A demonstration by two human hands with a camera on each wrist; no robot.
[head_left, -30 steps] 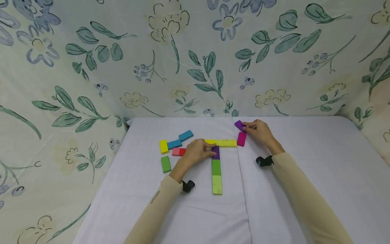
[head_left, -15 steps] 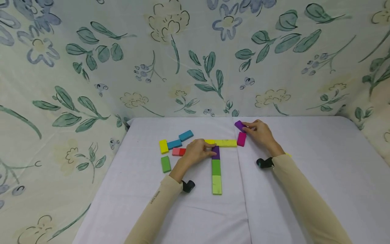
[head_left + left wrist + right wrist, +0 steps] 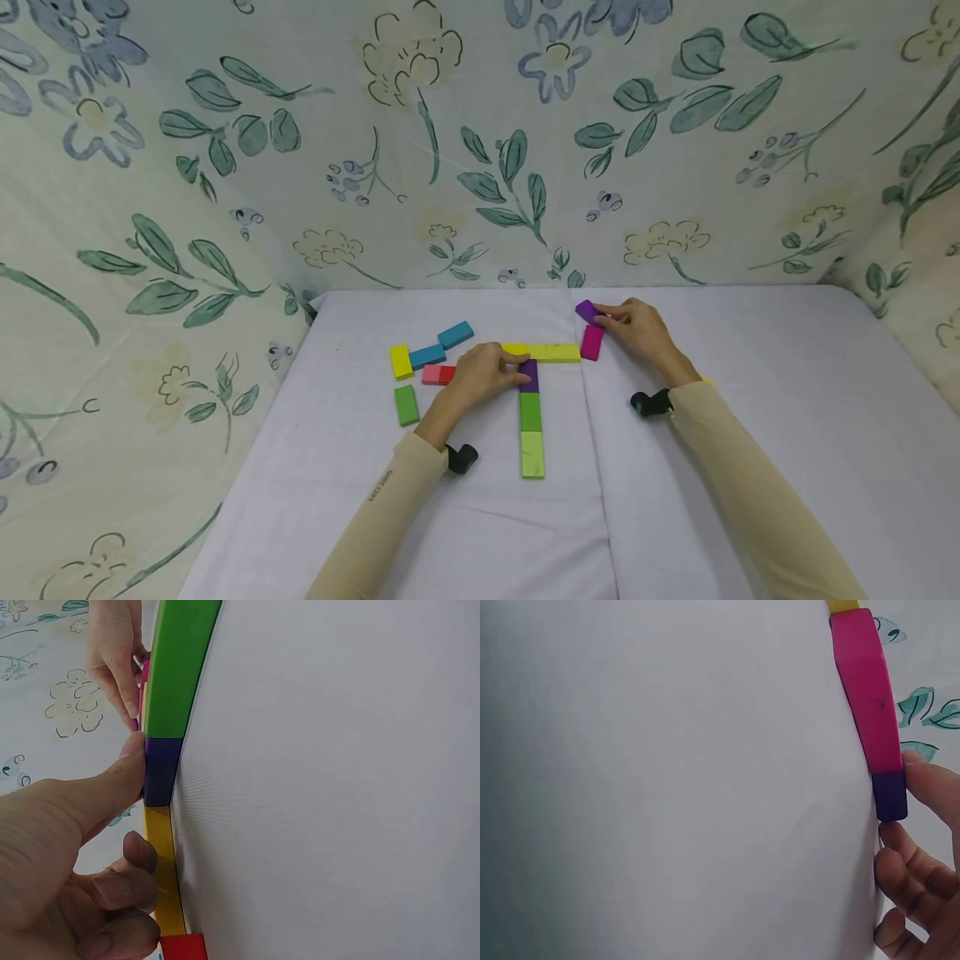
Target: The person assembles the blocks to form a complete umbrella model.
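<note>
In the head view my left hand pinches a dark purple block at the top of an upright column, its index finger by the yellow blocks. Below it lie a green block and a lime block. A yellow-green bar runs rightward above the column. My right hand holds a purple block between thumb and index finger; it lies tilted against a magenta block. The right wrist view shows the fingertips at the purple block's end, touching the magenta one.
Left of my left hand lie a pink-and-red pair, a blue block, another blue block, a yellow block and a green block. A bit of yellow peeks out by my right sleeve. White cloth covers the table.
Both hands keep their hold with almost no movement. The right forearm has dropped slightly, so a bit of yellow now shows beside the sleeve. The head view has shifted a little.
</note>
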